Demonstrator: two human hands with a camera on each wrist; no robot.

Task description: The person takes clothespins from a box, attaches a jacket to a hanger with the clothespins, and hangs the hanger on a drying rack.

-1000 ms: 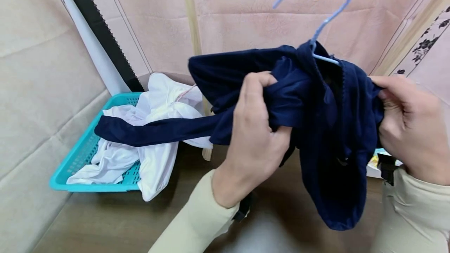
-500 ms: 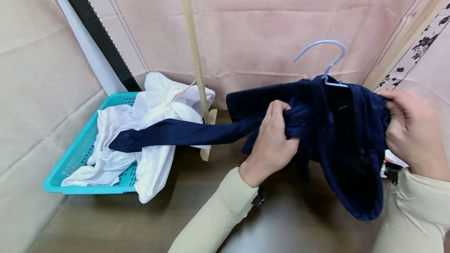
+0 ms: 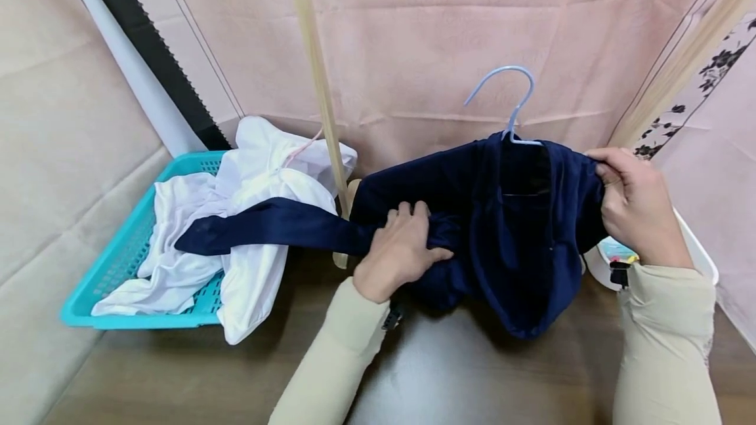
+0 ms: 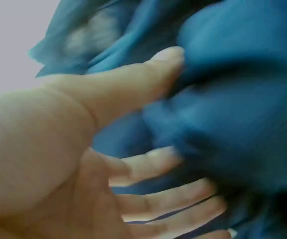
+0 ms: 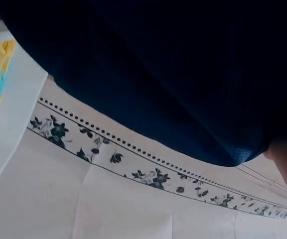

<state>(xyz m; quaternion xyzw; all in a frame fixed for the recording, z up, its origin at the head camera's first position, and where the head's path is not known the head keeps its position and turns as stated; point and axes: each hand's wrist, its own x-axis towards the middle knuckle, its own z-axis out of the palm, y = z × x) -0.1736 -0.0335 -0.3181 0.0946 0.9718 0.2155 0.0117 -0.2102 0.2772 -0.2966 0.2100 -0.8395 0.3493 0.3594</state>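
A navy zip-up jacket [image 3: 525,261] hangs on a light blue hanger [image 3: 502,69], its front gaping and its hem low above the table. My right hand [image 3: 638,205] grips the jacket at the shoulder on the right side; in the right wrist view dark cloth hides most of that grip. My left hand [image 3: 404,248] lies on the bunched cloth at the left with its fingers spread. The left wrist view, blurred, shows the thumb [image 4: 133,87] apart from the fingers against blue cloth. One long sleeve [image 3: 277,225] stretches left across white clothes.
At the left stands a teal basket [image 3: 85,307] with white clothes [image 3: 254,281] spilling over its edge. A wooden rack post [image 3: 315,77] rises behind the sleeve. A white container [image 3: 703,258] with coloured clothespins [image 5: 1,62] is partly behind my right arm.
The jacket and hanger have come down from near the rack's bar and, lately, leftward. My left hand has loosened its hold on the bunched cloth and spread its fingers; the right keeps gripping.
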